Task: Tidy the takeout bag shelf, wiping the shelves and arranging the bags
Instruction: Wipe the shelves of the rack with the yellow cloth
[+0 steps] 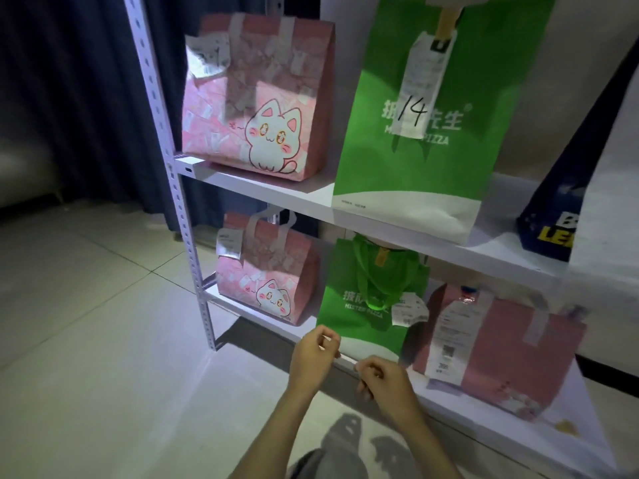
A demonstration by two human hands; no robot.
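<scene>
While both hands hover at lower shelf (276,324) lip, lower green bag (359,316) stands on it just beyond knuckles, at 12 o'clock. Left hand (313,354) and right hand (385,378) loosely curled, nothing visibly held. Risks: tug at bag base could topple it forward off edge; its receipt (409,309) at 3 o'clock hangs loose, could tear; pink bag (498,344) close at 3 o'clock could be knocked; cat bag (268,280) at 9 o'clock safer
</scene>
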